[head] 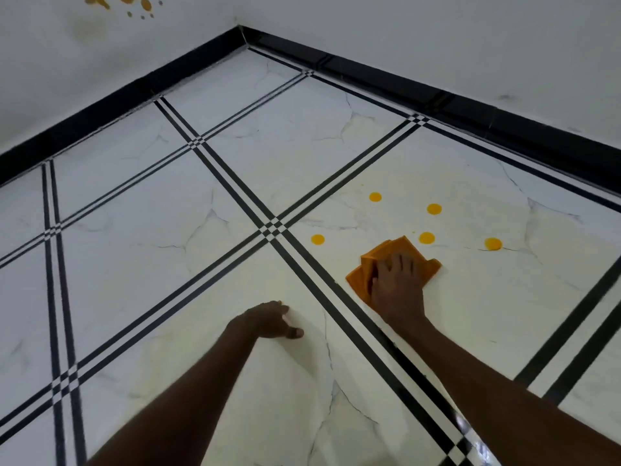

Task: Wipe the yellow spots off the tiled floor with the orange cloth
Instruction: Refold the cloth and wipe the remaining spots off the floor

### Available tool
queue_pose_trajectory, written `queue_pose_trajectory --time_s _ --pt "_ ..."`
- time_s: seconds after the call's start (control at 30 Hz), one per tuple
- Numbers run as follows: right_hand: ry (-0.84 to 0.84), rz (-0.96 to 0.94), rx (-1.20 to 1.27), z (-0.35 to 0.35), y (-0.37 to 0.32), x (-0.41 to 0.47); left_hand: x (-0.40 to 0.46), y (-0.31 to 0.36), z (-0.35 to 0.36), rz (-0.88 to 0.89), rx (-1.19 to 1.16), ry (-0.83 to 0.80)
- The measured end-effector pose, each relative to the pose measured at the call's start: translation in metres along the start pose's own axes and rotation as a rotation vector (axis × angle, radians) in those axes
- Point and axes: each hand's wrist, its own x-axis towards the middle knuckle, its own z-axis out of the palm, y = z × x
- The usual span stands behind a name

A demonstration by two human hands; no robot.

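Note:
The folded orange cloth (381, 258) lies flat on the white tiled floor (235, 264), and my right hand (398, 284) presses down on it with the fingers spread. Several round yellow spots sit just beyond the cloth: one (426, 237) close to its far corner, one (318, 239) to the left, one (493, 244) to the right, and others (375, 197) (434, 209) farther off. My left hand (274, 320) rests on the floor to the left, fingers apart and holding nothing.
Black grout stripes (279, 230) cross the floor in a grid. A black skirting board (437, 99) runs along both white walls, which meet in a corner ahead. Yellow-brown splashes (127, 1) mark the left wall high up.

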Motion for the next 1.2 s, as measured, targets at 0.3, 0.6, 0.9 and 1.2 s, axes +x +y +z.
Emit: queue_pose_trajectory --time_s 0.3,0.6,0.9,1.2 --pt "0.065 -0.100 0.063 0.041 -0.021 0.001 0.050 -0.031 0.007 0.110 -0.022 0.702" --pt "-0.092 -0.373 0.029 0.074 -0.093 0.047 0.111 -0.051 -0.035 0.157 0.072 0.398" --pt "-0.017 0.057 0.036 0.061 -0.082 -0.015 0.125 -0.081 -0.036 0.275 0.060 0.377" --pt "0.008 0.219 0.008 0.065 -0.051 0.142 0.122 -0.080 -0.039 0.240 0.054 0.392"
